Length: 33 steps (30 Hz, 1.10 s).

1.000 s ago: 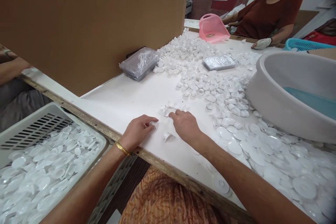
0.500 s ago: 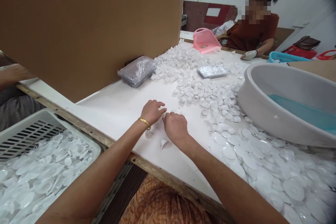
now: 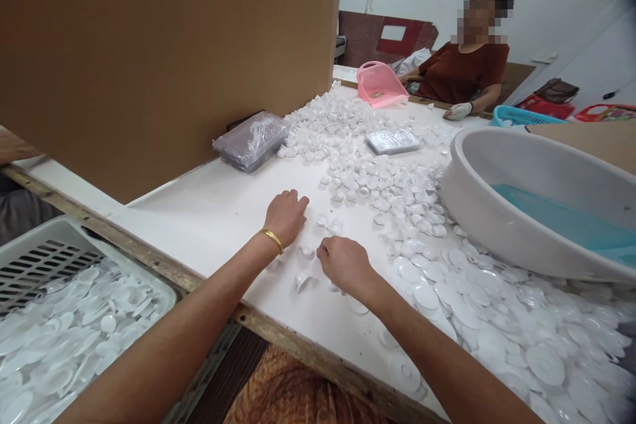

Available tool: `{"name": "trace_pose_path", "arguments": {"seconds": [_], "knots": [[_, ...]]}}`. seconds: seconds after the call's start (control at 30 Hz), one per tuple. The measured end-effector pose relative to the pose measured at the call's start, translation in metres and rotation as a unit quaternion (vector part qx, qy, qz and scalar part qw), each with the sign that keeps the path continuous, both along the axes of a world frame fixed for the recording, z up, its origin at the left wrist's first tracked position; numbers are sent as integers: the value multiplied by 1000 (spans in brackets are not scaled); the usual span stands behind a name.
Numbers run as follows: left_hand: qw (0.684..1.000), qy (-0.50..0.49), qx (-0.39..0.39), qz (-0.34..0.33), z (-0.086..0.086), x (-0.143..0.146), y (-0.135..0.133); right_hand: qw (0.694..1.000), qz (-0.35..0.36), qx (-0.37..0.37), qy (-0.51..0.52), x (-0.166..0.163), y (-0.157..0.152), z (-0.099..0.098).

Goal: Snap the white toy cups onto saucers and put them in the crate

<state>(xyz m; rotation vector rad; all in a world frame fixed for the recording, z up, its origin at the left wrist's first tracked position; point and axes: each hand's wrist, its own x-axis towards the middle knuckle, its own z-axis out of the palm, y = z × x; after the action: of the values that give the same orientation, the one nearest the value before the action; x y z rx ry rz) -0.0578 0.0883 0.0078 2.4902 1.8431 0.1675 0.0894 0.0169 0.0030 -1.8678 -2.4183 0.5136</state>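
Note:
Over the white tabletop, my left hand (image 3: pixel 287 215), with a gold bracelet at its wrist, is held back up with loosely bent, parted fingers; nothing shows in it. My right hand (image 3: pixel 345 262) is closer to me, its fingers curled and pressed together, their tips facing left. Whatever they may hold is hidden. Small white cup-like plastic pieces lie between and below the hands: one piece (image 3: pixel 305 252) beside my right fingertips, a tilted piece (image 3: pixel 301 283) nearer the edge. Another white piece (image 3: pixel 322 220) rests just right of my left hand.
White pieces (image 3: pixel 422 271) spread across the right and back, around a large grey basin (image 3: pixel 454 179). A crate (image 3: pixel 163 295) of white pieces stands at the lower left. Plastic-wrapped packs (image 3: pixel 253 139), a pink dustpan (image 3: pixel 380 83) and a tall brown board (image 3: pixel 169 66) stand behind. A gloved co-worker (image 3: pixel 462 73) sits opposite.
My hands have moved apart; the right has come nearer to me. More white pieces now show between them on the tabletop. The view has shifted slightly.

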Motion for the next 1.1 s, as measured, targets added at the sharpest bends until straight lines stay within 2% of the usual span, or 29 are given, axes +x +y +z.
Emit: {"name": "trace_pose_path", "arguments": {"seconds": [0.07, 0.17, 0.23, 0.33, 0.43, 0.63, 0.8, 0.9, 1.1], "knots": [[1000, 21, -13, -11, 0, 0, -3, 999, -21, 22, 9, 10, 3, 3], [1000, -6, -20, -11, 1, 1, -6, 992, -62, 106, 16, 29, 14, 8], [998, -31, 7, -51, 2, 5, -7, 988, -45, 148, 9, 40, 27, 8], [990, -42, 24, -129, 1, 15, -8, 993, 22, 108, 36, 48, 47, 3], [987, -48, 5, -153, -3, 25, -6, 996, 21, 56, 72, 51, 60, -2], [987, -107, -63, -104, 1, 29, -7, 995, -29, 23, 93, 66, 63, -5], [989, -46, -118, -77, 7, 34, -13, 995, -58, 27, 77, 71, 64, -5], [992, -34, -104, -64, 7, 35, -11, 994, -66, 58, 72, 66, 58, 1], [998, -45, -31, -23, 1, 30, -2, 989, -5, 122, 82, 48, 31, 12]]}}
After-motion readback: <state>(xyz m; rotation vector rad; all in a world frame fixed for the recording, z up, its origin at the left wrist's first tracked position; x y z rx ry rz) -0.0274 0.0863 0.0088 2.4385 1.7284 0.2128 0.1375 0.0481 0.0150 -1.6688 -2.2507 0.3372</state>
